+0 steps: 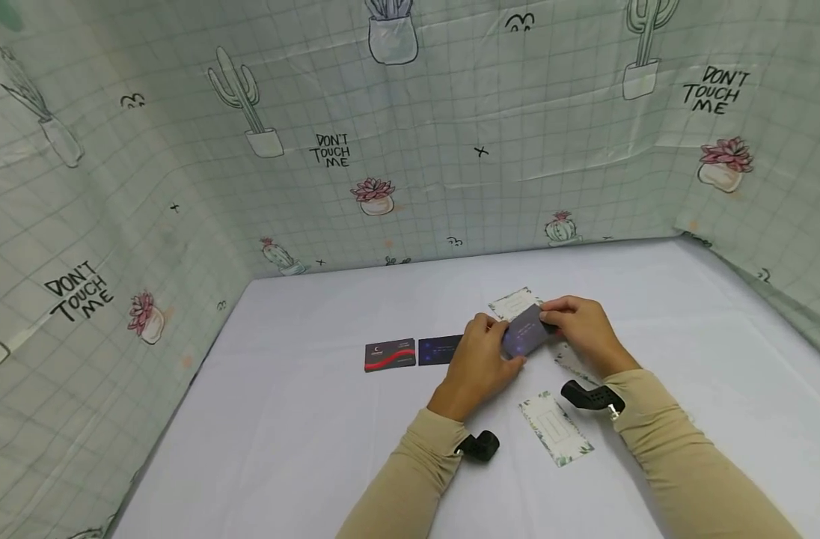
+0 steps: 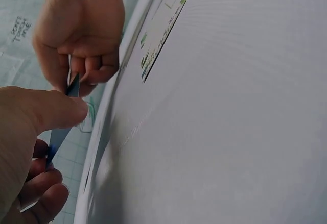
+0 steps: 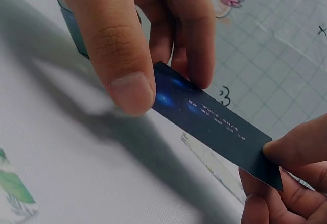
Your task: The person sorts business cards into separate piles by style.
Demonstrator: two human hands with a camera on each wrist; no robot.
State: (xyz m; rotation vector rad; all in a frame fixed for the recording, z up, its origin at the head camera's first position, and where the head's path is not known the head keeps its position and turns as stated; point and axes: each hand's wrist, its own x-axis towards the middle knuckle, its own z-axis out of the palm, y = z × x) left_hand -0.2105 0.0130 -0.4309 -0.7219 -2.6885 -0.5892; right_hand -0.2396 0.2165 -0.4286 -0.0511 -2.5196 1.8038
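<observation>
A dark blue card [image 1: 526,332] with light print and a bluish glow is tilted up between both hands. My left hand [image 1: 476,367] holds its left end, thumb along the lower edge. At the upper right corner, my right hand [image 1: 587,333] pinches it. In the right wrist view the right thumb lies on the dark end of the card [image 3: 214,124], and the left thumb is at the glowing end. The left wrist view catches the card [image 2: 61,137] nearly edge-on. Another dark blue card [image 1: 439,350] lies on the table, partly behind the left hand.
Left of that card lies a black card with a red wave [image 1: 390,355]. White leaf-bordered cards lie around the hands: one beyond [image 1: 514,302], one under the right hand [image 1: 571,359], one nearer [image 1: 556,428]. Printed cloth [image 1: 450,187] hangs behind the white table [image 1: 282,419].
</observation>
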